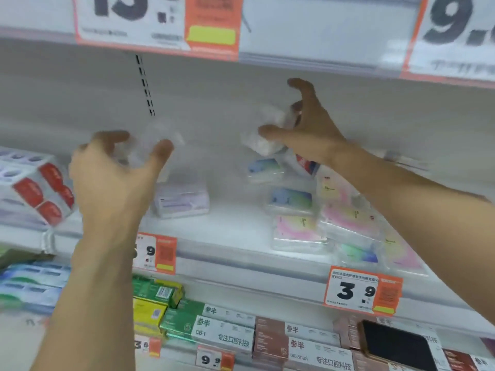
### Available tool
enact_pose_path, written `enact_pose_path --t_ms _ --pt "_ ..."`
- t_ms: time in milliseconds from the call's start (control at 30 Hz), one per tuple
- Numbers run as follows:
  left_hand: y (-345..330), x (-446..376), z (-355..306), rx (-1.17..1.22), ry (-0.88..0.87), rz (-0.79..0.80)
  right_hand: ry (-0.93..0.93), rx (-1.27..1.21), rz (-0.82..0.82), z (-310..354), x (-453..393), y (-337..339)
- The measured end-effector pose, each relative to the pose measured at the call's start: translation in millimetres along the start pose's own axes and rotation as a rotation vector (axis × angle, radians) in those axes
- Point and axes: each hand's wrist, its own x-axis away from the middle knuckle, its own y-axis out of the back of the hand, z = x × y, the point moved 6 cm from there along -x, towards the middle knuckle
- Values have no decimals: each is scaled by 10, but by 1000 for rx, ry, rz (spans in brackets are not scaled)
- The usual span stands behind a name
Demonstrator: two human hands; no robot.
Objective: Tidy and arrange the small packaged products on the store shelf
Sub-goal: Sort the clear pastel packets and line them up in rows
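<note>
Shelving fills the view: a white store shelf at chest height, another shelf edge above it carrying large orange-bordered price signs, and a lower shelf packed with toothpaste boxes in green, white and brown. A dark phone lies on those boxes at lower right. Price tags hang on the front rail of the middle shelf.

On the middle shelf, a stack of red-labelled multipacks sits at the left end. A lone pale purple packet lies near the middle. To the right, small clear-wrapped pastel packets lie in a loose, overlapping row running from the back toward the front edge, some tilted.

Both hands are raised above the shelf, and motion blur softens them. The left hand has its grip half open, thumb and fingers curved around a clear packet that is too blurred to show whether they truly clamp it. The right hand has its grip spread wide, thumb and fingers touching a white packet held over the back end of the pastel row; how firmly it holds, I cannot tell.
</note>
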Motion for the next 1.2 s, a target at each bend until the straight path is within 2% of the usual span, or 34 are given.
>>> enact_pose_path --t_ms 67,133,233,400,600,700,867,1000,1100,1200 --pt "134 -79 196 -58 85 -22 -32 -132 57 223 -1 -355" --pt "213 -116 280 -90 117 -10 -10 -131 85 398 -14 -753" --pt "160 -81 313 -77 172 109 -12 -166 163 553 -52 -1260" --pt "119 -71 356 -67 192 170 -100 -112 338 662 -134 -1709" --pt "100 -89 384 -86 178 270 -319 14 506 531 -55 -1782" --pt "85 -106 409 -97 140 352 -307 150 557 481 -35 -1750" --pt "64 -79 362 -156 127 442 -253 239 513 451 12 -1517" --pt "154 -60 186 -138 71 344 -157 305 442 513 78 -1184" --pt "271 -65 12 -59 -8 156 -101 278 365 517 197 -786" --pt "291 75 -306 117 -137 -22 -83 302 237 378 377 -276"
